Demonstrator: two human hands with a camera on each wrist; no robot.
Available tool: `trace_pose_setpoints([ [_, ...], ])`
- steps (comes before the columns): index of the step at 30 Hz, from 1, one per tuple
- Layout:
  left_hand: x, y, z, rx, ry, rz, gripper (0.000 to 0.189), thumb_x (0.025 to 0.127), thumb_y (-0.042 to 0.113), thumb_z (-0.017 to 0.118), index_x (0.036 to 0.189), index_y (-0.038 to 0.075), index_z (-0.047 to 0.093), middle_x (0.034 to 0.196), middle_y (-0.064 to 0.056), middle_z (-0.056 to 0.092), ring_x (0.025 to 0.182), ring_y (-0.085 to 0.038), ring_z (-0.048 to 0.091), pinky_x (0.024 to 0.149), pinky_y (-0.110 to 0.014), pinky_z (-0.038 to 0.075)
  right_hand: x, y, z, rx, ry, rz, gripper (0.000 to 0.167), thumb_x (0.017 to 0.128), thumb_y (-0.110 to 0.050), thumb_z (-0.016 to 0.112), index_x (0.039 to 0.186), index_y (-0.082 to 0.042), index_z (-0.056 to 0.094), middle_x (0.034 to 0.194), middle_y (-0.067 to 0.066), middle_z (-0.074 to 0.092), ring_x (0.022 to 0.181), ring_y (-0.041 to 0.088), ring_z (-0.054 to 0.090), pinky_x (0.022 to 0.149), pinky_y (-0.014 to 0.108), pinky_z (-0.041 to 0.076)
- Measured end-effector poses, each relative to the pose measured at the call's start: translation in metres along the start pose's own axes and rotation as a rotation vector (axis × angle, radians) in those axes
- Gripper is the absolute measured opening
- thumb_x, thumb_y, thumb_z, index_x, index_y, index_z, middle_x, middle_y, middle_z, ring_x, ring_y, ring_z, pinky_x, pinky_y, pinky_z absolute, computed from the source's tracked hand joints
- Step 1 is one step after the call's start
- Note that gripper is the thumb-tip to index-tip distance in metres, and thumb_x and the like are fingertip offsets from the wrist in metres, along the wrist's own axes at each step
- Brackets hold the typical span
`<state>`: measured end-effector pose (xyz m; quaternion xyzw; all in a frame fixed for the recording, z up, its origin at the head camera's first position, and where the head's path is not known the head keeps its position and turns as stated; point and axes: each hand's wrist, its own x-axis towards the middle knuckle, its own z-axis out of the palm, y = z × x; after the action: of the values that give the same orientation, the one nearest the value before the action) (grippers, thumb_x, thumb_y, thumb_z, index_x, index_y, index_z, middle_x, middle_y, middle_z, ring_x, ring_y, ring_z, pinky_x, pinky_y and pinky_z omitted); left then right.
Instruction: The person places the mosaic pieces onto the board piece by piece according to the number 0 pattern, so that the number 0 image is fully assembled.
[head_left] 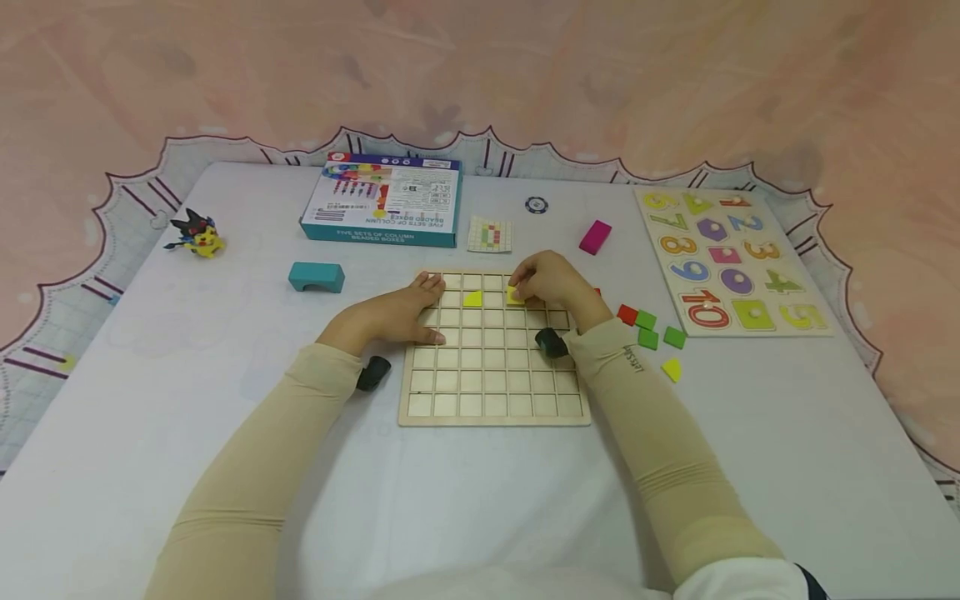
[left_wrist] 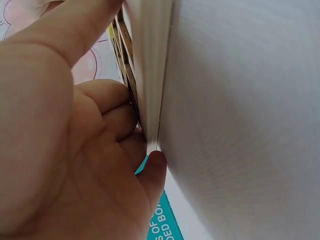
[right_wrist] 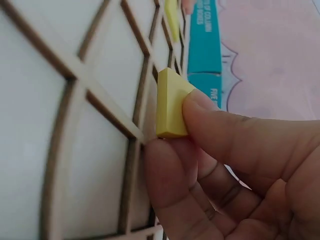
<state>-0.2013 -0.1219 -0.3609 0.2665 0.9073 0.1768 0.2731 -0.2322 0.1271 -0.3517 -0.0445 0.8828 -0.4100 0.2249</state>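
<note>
A wooden grid board (head_left: pixel 495 421) with square cells lies on the white table. My left hand (head_left: pixel 393 315) rests along its upper left edge, fingers extended and the thumb over the cells. Between thumb and fingers, my right hand (head_left: pixel 551 279) pinches a yellow tile (right_wrist: pixel 172 105) with a slanted side, close over a cell near the far edge. Another yellow tile (head_left: pixel 472 298) sits in a cell of the same row, to the left. Beside the board on the right lie several green tiles (head_left: pixel 647 338), a red tile (head_left: pixel 627 314) and a loose yellow tile (head_left: pixel 672 369).
Behind the board are a teal-edged box (head_left: pixel 382 204), a small pattern card (head_left: pixel 490 235), a round chip (head_left: pixel 536 204) and a magenta block (head_left: pixel 596 237). A number puzzle board (head_left: pixel 738 267) lies right; a teal arch block (head_left: pixel 317 277) and a toy figure (head_left: pixel 198 235) stand left.
</note>
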Motion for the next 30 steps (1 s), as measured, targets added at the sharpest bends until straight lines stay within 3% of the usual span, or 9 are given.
trace_pose_setpoints([
  [9, 0.0, 0.001, 0.0, -0.012, -0.001, 0.005, 0.093, 0.086, 0.035, 0.063, 0.146, -0.001, 0.003, 0.154, -0.015, -0.005, 0.141, -0.028, -0.013, 0.116, -0.043, 0.001, 0.001, 0.0, 0.005, -0.075, 0.012, 0.017, 0.018, 0.08, -0.007, 0.068, 0.097, 0.0, 0.067, 0.085, 0.004, 0.061, 0.069, 0.011, 0.053, 0.061, 0.02, 0.046],
  [16, -0.001, 0.001, 0.001, -0.012, -0.004, 0.001, 0.093, 0.086, 0.035, 0.063, 0.146, -0.001, 0.003, 0.154, -0.016, -0.005, 0.141, -0.028, -0.013, 0.116, -0.043, 0.001, 0.001, -0.002, 0.009, -0.181, 0.035, 0.0, 0.017, 0.08, -0.009, 0.068, 0.095, -0.003, 0.067, 0.084, 0.004, 0.057, 0.08, 0.016, 0.049, 0.07, 0.024, 0.04],
  [23, -0.001, 0.003, 0.0, -0.012, -0.006, 0.003, 0.092, 0.086, 0.035, 0.063, 0.146, -0.001, 0.003, 0.154, -0.015, -0.005, 0.141, -0.028, -0.013, 0.116, -0.043, 0.001, 0.0, -0.001, 0.009, -0.163, 0.035, -0.003, 0.016, 0.081, -0.01, 0.067, 0.096, -0.004, 0.066, 0.086, 0.005, 0.057, 0.075, 0.015, 0.05, 0.066, 0.023, 0.043],
  [30, -0.001, 0.001, -0.001, -0.008, -0.003, 0.012, 0.093, 0.086, 0.035, 0.063, 0.146, -0.002, 0.002, 0.154, -0.016, -0.006, 0.141, -0.029, -0.012, 0.115, -0.044, 0.001, -0.003, 0.0, -0.004, -0.151, 0.03, -0.01, 0.019, 0.083, -0.013, 0.064, 0.101, -0.005, 0.065, 0.093, 0.007, 0.059, 0.081, 0.018, 0.052, 0.07, 0.028, 0.044],
])
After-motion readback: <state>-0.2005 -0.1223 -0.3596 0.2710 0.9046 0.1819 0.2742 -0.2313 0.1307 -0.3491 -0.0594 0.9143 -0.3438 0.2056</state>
